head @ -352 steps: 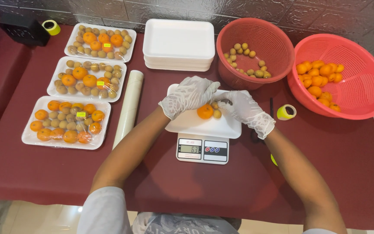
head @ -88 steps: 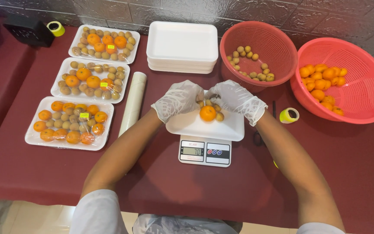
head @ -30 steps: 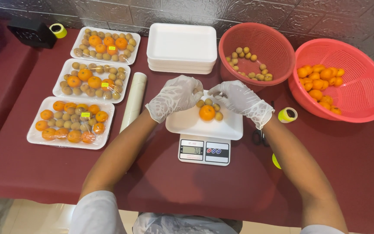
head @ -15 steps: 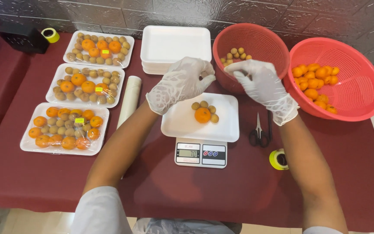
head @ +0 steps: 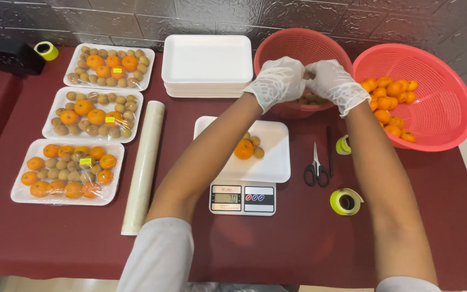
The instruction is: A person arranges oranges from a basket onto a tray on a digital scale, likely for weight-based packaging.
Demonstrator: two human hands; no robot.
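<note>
Both gloved hands meet over the near red basket (head: 298,46). Left hand (head: 277,81) and right hand (head: 333,81) touch fingertip to fingertip, grip pinched; held item hidden, can't tell what. Small brown fruits (head: 312,99) lie in the basket just below both hands. White tray (head: 271,162) on the scale (head: 242,198) sits nearer the body, holding an orange (head: 244,149).

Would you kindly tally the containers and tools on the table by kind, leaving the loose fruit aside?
Wrapped fruit trays: 3
Red baskets: 2
Yellow tape rolls: 3
Scissors: 1
Scale: 1
Film roll: 1
Stack of empty white trays: 1
Total: 12
</note>
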